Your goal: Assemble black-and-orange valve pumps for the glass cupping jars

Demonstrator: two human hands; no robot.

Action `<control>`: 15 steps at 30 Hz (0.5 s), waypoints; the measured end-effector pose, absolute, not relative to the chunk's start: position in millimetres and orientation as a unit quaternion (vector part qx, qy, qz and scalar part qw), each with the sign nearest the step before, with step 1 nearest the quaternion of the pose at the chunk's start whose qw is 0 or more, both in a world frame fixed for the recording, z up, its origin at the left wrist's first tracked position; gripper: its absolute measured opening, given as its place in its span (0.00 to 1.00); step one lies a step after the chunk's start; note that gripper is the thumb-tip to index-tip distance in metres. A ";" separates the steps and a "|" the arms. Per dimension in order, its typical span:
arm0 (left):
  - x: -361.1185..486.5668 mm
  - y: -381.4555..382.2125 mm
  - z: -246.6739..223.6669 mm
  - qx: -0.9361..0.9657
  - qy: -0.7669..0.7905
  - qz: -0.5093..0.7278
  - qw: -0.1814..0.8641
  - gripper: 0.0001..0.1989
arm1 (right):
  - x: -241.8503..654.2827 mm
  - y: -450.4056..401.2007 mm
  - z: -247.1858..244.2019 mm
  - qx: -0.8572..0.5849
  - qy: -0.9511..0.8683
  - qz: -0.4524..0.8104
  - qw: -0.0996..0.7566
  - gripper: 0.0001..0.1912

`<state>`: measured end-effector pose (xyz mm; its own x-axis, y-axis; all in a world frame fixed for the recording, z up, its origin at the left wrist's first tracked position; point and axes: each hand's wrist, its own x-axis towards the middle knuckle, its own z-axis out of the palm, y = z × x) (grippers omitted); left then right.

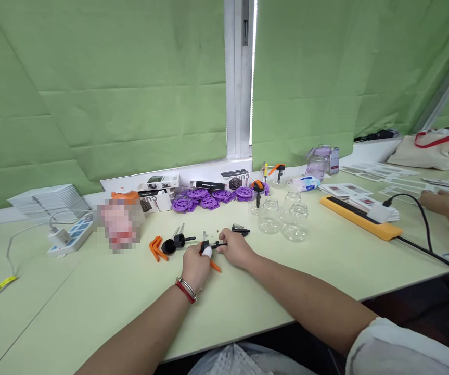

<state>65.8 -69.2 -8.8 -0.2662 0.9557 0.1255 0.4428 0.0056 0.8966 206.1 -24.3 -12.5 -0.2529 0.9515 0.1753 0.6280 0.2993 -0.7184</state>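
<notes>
Both my hands meet at the middle of the pale green table (pixel 91 302). My left hand (pixel 195 266), with a white-taped fingertip and red and silver bracelets at the wrist, holds one end of a small black tool (pixel 213 244) with metal tips. My right hand (pixel 236 248) grips its other end. An orange piece (pixel 215 266) pokes out under my left hand. Just left lie orange clips (pixel 156 249) and black round-headed parts (pixel 174 243). A small black comb-like piece (pixel 240 228) lies just beyond my right hand.
Several clear glass jars (pixel 282 217) stand to the right, purple gear-like discs (pixel 208 198) and small boxes (pixel 157 200) behind. A yellow flat device (pixel 359 217) with a black cable lies at right, where another person's hand (pixel 438 202) rests. A power strip (pixel 72 234) sits at left.
</notes>
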 end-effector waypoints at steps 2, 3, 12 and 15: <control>66.2 -69.4 -8.0 0.544 0.649 0.454 0.277 0.08 | 206.1 -24.7 -11.2 -0.526 -0.750 0.269 0.297 0.10; 66.5 -69.7 -7.5 0.547 0.648 0.451 0.276 0.08 | 206.2 -25.0 -10.4 -0.526 -0.750 0.269 0.296 0.10; 67.1 -71.0 -6.7 0.553 0.651 0.444 0.271 0.10 | 206.2 -25.5 -8.7 -0.530 -0.746 0.274 0.297 0.11; 67.8 -72.0 -5.6 0.550 0.652 0.444 0.273 0.10 | 206.3 -25.1 -9.0 -0.534 -0.744 0.269 0.300 0.12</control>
<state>67.8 -72.0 -5.6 -0.2453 0.9604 0.1320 0.4753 0.0005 0.8798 206.3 -25.1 -9.0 -0.2505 0.9549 0.1593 0.6325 0.2860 -0.7198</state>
